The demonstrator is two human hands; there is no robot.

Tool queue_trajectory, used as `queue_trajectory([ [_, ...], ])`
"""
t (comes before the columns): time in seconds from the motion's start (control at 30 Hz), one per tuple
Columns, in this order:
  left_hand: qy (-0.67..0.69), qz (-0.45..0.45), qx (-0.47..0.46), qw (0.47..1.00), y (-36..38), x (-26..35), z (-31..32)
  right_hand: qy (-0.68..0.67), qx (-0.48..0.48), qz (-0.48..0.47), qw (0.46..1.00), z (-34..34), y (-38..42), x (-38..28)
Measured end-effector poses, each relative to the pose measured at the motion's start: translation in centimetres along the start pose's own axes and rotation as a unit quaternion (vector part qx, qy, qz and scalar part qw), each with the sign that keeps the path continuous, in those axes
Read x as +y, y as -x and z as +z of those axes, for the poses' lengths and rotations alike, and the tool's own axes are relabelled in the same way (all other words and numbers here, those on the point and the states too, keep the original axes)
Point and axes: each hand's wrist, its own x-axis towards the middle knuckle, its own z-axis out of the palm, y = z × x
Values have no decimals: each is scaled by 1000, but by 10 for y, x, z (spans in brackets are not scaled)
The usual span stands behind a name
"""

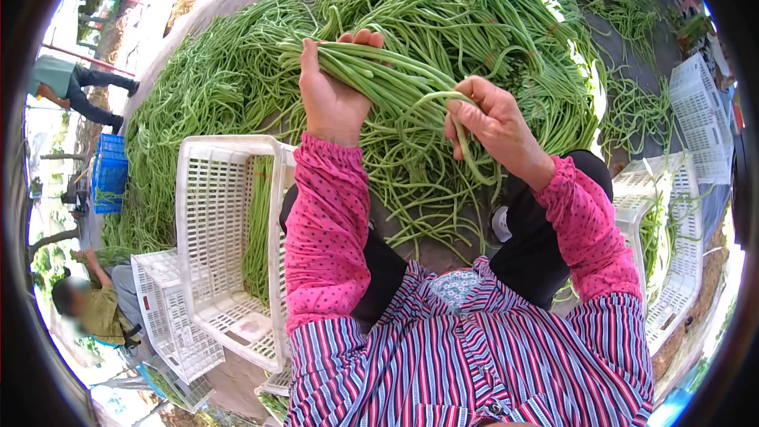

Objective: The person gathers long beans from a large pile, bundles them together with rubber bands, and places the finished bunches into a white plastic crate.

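My left hand (336, 95) is wrapped round a bundle of yardlong beans (387, 75), palm turned up and fingertips showing over the far side. The bundle stretches to the right, its loose ends drooping. My right hand (494, 122) pinches a bean between thumb and fingers near the right end of the bundle. Behind and below both hands spreads a large heap of long beans (443, 0), some of it tied in bunches. Pink dotted sleeves cover my forearms.
A white plastic crate (233, 146) with beans along one side stands at my left. More white crates (170, 308) stack beside it. Another white crate (692, 269) with beans is at my right. A blue crate (108, 174) and two people (95, 300) are at the far left.
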Motion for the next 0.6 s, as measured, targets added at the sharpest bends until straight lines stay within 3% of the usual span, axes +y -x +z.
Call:
queue_trajectory([
  [0.13, 49, -39, -92, 994, 1, -21, 9, 29, 91, -71, 993, 12, -8, -11],
  [0.2, 44, -27, -75, 996, -2, -30, 13, 100, 146, -164, 970, 19, -11, -9],
  [0.27, 46, -24, -112, 992, 2, -36, 16, 104, 169, -153, 968, 23, -16, -6],
  [0.37, 18, -17, -117, 993, 5, -39, 19, 212, 157, -109, 958, 24, -21, 8],
  [0.47, -13, 2, -121, 993, 10, -40, 22, 208, 153, -97, 961, 30, -18, 7],
  [0.53, -70, 18, -127, 989, 13, -43, 26, 129, 154, -89, 975, 33, -19, 4],
  [0.6, -92, 4, -132, 987, 18, -51, 29, 115, 153, -123, 974, 30, -22, 5],
])
